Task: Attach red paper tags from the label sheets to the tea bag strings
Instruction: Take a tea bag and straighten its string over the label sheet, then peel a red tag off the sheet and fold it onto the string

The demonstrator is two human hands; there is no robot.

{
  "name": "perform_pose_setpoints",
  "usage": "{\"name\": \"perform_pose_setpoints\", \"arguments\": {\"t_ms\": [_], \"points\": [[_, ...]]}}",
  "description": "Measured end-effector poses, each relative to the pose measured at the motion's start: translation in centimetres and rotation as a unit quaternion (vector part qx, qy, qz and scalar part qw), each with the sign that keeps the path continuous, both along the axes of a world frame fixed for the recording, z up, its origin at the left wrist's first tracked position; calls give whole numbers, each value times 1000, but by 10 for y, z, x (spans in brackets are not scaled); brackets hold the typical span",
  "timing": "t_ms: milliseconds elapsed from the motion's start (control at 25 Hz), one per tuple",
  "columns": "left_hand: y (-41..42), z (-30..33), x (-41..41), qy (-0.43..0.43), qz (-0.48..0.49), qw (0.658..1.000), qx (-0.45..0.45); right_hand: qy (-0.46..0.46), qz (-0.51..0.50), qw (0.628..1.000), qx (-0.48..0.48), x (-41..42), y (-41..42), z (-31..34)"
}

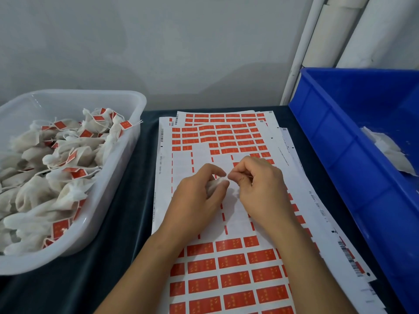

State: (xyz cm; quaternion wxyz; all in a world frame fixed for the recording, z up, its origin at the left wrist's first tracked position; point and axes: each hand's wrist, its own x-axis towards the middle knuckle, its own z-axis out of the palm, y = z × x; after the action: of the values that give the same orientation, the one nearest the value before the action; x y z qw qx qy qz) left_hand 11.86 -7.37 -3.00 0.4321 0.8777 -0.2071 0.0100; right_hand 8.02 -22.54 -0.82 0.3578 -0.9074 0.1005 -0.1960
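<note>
Both hands meet over the middle of the label sheets (199, 155). My left hand (199, 196) grips a white tea bag (215, 185), mostly hidden in its curled fingers. My right hand (258, 184) pinches something small at the bag's top between thumb and fingertips; the string is too thin to make out. Rows of red tags (235, 261) remain on the near part of the sheet and at its far end, with a bare white stretch under the hands.
A translucent white tub (127, 137) at the left holds several tea bags with red tags. A blue crate (340, 141) at the right holds an untagged bag (390, 150). The sheets lie on a dark cloth (127, 223). White pipes stand at the back right.
</note>
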Motion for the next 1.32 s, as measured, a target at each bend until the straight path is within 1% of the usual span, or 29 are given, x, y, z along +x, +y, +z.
{"name": "perform_pose_setpoints", "arguments": {"t_ms": [80,200,280,360,400,480,520,560,640,720,800,960,1040,1120,1320], "points": [[0,1,0,5,-9,1000,-6,-40,-24,999,-19,-1,3,1],[1,3,-2,12,-14,1000,-23,-132,-47,989,-54,-3,6,1],[1,6,-4,20,-21,999,-33,-140,-50,988,-45,-4,6,0],[1,9,-4,20,-25,998,-47,-123,-35,992,9,-5,3,0],[2,10,-4,17,-17,998,-64,-117,-29,991,53,-6,0,1],[5,9,0,15,11,993,-115,-118,-57,981,144,-5,-10,3],[6,9,1,19,23,990,-140,-110,-89,977,162,-4,-16,2],[7,10,2,26,33,986,-160,-95,-126,977,146,-2,-20,-1],[6,12,3,39,47,981,-184,-37,-174,983,44,1,-22,-9],[4,15,4,45,57,978,-198,24,-168,985,-36,5,-16,-16],[5,15,4,49,58,975,-207,71,-153,983,-72,8,-10,-19],[5,15,3,68,56,972,-216,117,-165,963,-178,21,-6,-17],[3,16,2,77,56,971,-220,133,-178,953,-205,31,-3,-15],[2,15,2,86,54,969,-227,144,-191,948,-207,41,1,-13],[2,15,4,103,54,965,-234,119,-222,944,-214,45,5,-19]]}}
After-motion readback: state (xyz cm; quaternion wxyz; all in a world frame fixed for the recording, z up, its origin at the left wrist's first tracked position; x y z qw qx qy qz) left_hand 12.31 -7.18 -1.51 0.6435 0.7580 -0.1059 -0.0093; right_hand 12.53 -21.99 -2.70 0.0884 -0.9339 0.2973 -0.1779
